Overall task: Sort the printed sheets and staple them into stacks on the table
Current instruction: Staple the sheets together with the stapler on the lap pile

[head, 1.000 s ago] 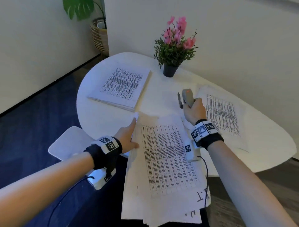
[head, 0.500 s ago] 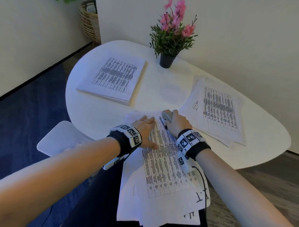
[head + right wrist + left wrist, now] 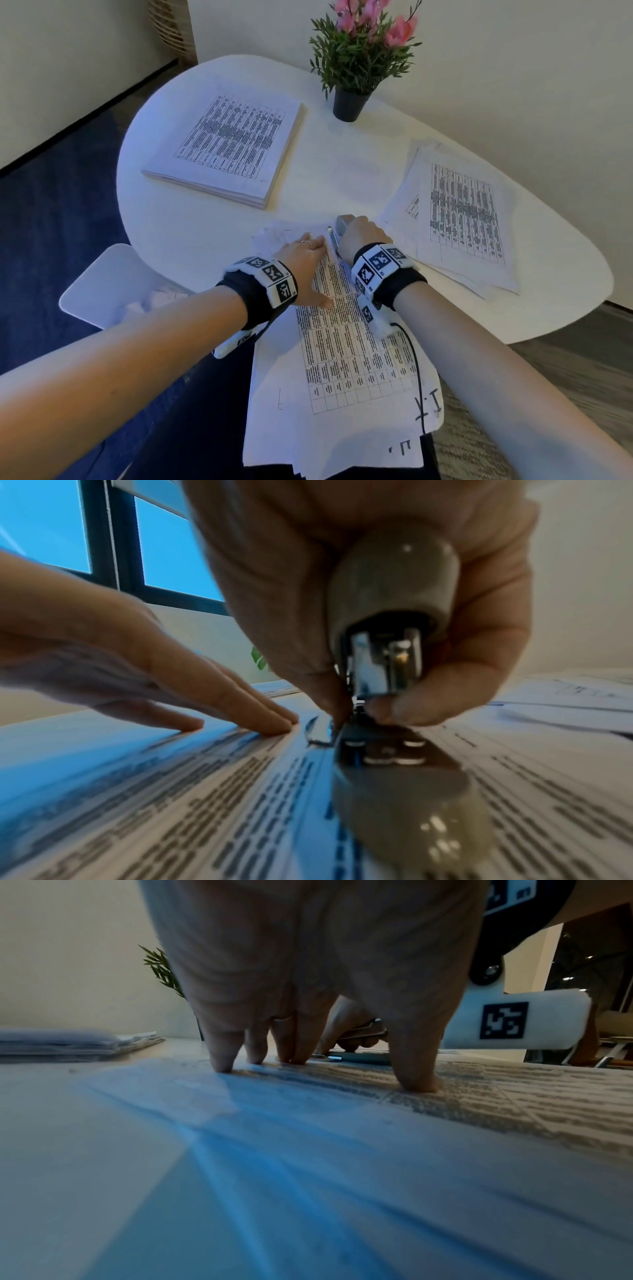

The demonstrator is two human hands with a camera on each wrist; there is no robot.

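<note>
From the head view, my left hand (image 3: 305,260) lies flat with straight fingers on the top of the loose pile of white printed sheets (image 3: 346,342) that hangs over the near edge of the round white table (image 3: 191,226). My right hand (image 3: 363,236) is just beside it, curled round the grey plastic stapler with a metal magazine (image 3: 342,224), which sits at the far end of that same pile. A neat thick stack of printed sheets (image 3: 229,147) lies at the far left of the table, and a looser fanned set of sheets (image 3: 462,219) lies on the right, well apart from each other. A green plant with pink flowers in a dark pot (image 3: 356,65) stands at the back between them. A white chair seat (image 3: 99,284) shows below the table on the left.

From the left wrist view, my fingertips (image 3: 222,1064) press down on the paper, spread a little, with the thumb planted on a printed row. The stapler's metal part (image 3: 363,1031) shows just beyond them, and the thick stack (image 3: 68,1045) lies at the far left.

From the right wrist view, my thumb and fingers grip the stapler's rounded grey top (image 3: 390,601); its base (image 3: 394,777) lies flat on the printed page. My left hand's straight fingers (image 3: 260,718) rest on the sheet just beside it. A dark-framed window (image 3: 113,545) stands behind.
</note>
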